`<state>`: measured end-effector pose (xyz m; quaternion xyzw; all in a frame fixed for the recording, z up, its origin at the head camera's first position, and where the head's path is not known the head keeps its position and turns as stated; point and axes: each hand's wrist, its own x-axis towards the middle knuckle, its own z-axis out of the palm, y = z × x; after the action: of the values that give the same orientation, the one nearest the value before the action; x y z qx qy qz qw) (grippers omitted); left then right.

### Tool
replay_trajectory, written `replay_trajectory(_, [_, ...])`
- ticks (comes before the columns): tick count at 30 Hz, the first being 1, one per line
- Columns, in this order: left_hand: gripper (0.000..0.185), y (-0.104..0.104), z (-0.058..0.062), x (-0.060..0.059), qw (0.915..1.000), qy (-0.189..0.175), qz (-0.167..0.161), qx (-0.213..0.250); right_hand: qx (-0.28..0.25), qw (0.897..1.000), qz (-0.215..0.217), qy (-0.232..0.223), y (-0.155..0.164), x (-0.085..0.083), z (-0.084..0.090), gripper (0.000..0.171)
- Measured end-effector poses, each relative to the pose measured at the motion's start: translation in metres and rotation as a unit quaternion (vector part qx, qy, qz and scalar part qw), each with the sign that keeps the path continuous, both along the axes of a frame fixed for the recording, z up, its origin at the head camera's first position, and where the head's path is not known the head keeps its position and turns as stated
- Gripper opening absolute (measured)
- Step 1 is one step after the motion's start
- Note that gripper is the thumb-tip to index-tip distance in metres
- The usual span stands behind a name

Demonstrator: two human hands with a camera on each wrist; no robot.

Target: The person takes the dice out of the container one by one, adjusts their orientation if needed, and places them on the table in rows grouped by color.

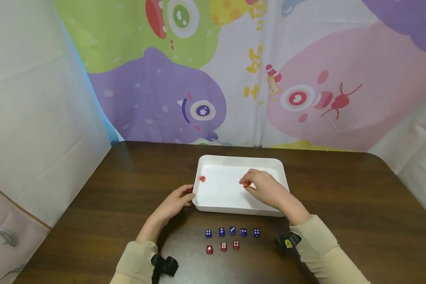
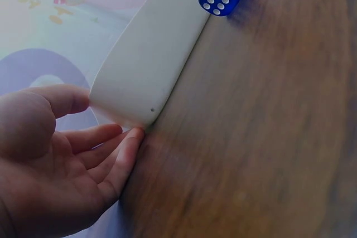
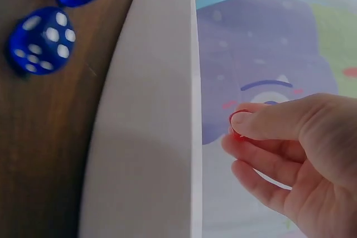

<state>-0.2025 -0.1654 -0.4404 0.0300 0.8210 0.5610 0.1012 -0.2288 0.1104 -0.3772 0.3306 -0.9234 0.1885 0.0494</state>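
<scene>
A white rectangular tray (image 1: 230,210) stands on the table. My left hand (image 1: 175,202) holds its front left corner, thumb at the rim and fingers against the lower outer wall. Above the tray floor, my right hand (image 1: 267,189) pinches a red die (image 1: 246,184) between thumb and fingers. In the right wrist view the fingertips mostly cover that die (image 3: 236,124). Another red die (image 1: 202,179) lies inside the tray by its left wall. In front of the tray is a row of several blue dice (image 1: 232,230), with three red dice (image 1: 223,246) nearer me.
The dark wooden table (image 1: 348,205) extends to both sides of the tray. Behind it hangs a cloth (image 1: 241,118) with cartoon figures, and white sheets (image 1: 39,98) hang at the sides. Black wrist cameras (image 1: 165,265) sit close over the table.
</scene>
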Motion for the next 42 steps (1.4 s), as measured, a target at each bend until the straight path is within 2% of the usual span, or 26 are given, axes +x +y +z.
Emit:
replay_trajectory(8, [0.044, 0.000, 0.001, 0.003, 1.0000, -0.004, -0.004, -0.003, -0.023, 0.999, 0.004, 0.022, 0.012, 0.017, -0.007, 0.013])
replay_trajectory(14, [0.044, -0.001, 0.001, -0.001, 1.0000, -0.003, 0.001, -0.006, -0.040, 0.999, -0.012, 0.027, 0.015, 0.031, -0.007, 0.013])
replay_trajectory(23, [0.045, -0.001, 0.000, -0.003, 1.0000, -0.005, -0.004, -0.007, -0.030, 0.999, -0.017, 0.021, 0.015, 0.050, -0.011, 0.013])
replay_trajectory(31, [0.046, 0.000, -0.001, -0.001, 0.9999, -0.011, -0.010, -0.005, -0.033, 0.999, 0.002, 0.013, 0.018, 0.054, -0.015, 0.016])
replay_trajectory(37, [0.049, -0.003, 0.003, 0.001, 0.9997, -0.015, -0.016, -0.008, -0.024, 1.000, 0.000, 0.005, 0.018, 0.054, -0.011, 0.014])
replay_trajectory(42, [0.048, -0.001, 0.003, -0.002, 0.9995, -0.020, -0.021, -0.012, -0.014, 1.000, -0.003, -0.007, 0.020, 0.057, -0.009, 0.012])
